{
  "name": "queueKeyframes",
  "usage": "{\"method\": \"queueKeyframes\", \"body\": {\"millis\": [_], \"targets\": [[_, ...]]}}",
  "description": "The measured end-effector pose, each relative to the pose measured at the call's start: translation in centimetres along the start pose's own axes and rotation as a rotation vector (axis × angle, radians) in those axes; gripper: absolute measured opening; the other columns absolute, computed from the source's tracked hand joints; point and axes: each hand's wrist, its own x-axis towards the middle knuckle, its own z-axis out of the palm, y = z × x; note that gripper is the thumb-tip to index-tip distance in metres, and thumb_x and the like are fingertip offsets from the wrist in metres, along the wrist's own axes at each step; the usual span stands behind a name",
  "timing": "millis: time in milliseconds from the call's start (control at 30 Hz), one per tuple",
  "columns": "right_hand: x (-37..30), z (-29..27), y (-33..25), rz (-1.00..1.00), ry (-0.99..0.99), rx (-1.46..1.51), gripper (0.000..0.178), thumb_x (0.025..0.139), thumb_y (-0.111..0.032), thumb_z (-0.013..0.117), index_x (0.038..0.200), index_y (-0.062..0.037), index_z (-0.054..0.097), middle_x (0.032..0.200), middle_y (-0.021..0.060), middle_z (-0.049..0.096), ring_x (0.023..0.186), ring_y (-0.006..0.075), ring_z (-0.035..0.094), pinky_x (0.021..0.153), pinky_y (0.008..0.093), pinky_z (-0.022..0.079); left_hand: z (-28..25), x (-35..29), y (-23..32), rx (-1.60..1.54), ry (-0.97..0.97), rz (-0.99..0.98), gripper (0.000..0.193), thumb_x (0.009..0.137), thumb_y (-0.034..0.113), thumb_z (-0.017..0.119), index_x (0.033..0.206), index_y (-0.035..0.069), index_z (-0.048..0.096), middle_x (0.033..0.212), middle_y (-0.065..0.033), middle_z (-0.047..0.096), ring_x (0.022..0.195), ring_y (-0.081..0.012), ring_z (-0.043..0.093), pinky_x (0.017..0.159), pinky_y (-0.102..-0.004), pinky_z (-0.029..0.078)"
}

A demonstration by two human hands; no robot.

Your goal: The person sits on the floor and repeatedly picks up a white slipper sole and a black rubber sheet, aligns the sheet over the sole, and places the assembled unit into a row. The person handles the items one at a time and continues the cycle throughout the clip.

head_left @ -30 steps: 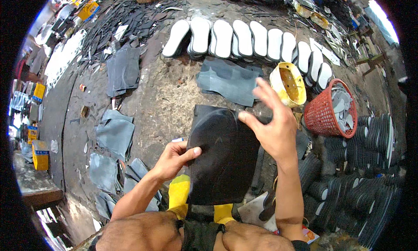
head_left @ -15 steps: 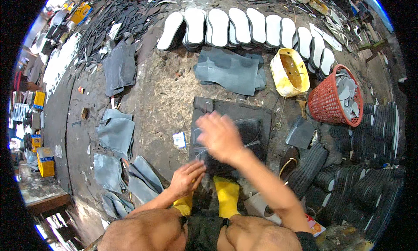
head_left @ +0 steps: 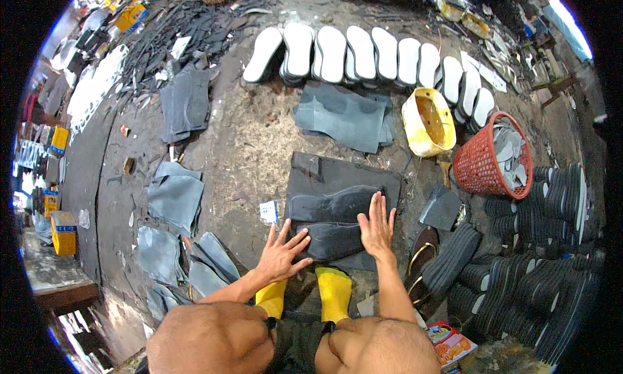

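A dark rubber sheet (head_left: 331, 206) with pale curved outlines lies on a flat black board (head_left: 354, 167) in front of my feet. Nearer to me is a second dark, rounded piece (head_left: 334, 239), also edged by a pale line. My left hand (head_left: 280, 260) has its fingers spread, the tips by the left end of the nearer piece. Flat over the right ends of both pieces rests my right hand (head_left: 378, 231), fingers stretched out. Neither hand grips anything. Whether the two pieces are joined, I cannot tell.
White-topped soles (head_left: 331, 52) stand in a row at the back. Grey sheets (head_left: 344, 114), a yellow tub (head_left: 428, 124) of brownish liquid and a red basket (head_left: 487, 160) of scraps lie nearer. Black ribbed soles (head_left: 513, 276) are piled at right, grey offcuts (head_left: 174, 192) at left.
My right hand, blurred above the board before, has moved right and down onto the pieces' right ends. My left hand has spread its fingers. The view has shifted slightly.
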Motion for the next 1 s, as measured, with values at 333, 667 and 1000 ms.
{"method": "queueKeyframes", "body": {"millis": [333, 667, 1000], "targets": [[-2.3, -2.0, 3.1, 0.681, 0.256, 0.891, 0.033, 0.084, -0.005, 0.078, 0.116, 0.0001, 0.073, 0.104, 0.0103, 0.074, 0.094, 0.0228, 0.069, 0.086, 0.0323, 0.053, -0.5, 3.7, -1.9, -1.686, -0.022, -1.042, 0.094, 0.073, 0.017, 0.093, 0.150, -0.002, 0.042, 0.099, -0.0057, 0.067, 0.086, -0.0151, 0.064, 0.076, -0.0346, 0.051], [8.9, -7.4, -6.6, 0.418, -0.013, 1.582, 0.053, 0.088, -0.003, 0.075, 0.138, -0.0005, 0.056, 0.121, 0.0097, 0.069, 0.107, 0.0188, 0.066, 0.093, 0.0314, 0.051, -13.5, 5.1, -12.0, -1.901, 0.232, -0.880, 0.031, 0.096, 0.028, 0.071, 0.112, 0.002, 0.070, 0.103, -0.0066, 0.074, 0.086, -0.0191, 0.072, 0.082, -0.0361, 0.057], [-1.8, -1.1, -8.8, 0.107, -0.026, -0.274, 0.028, 0.084, -0.033, 0.076, 0.102, -0.0125, 0.077, 0.096, 0.0104, 0.069, 0.091, 0.0333, 0.068, 0.079, 0.0470, 0.054, -17.3, 5.6, -25.5, -1.889, 0.942, -1.021, 0.035, 0.097, 0.027, 0.072, 0.122, 0.003, 0.065, 0.113, -0.0070, 0.072, 0.103, -0.0213, 0.069, 0.098, -0.0364, 0.055]]}}
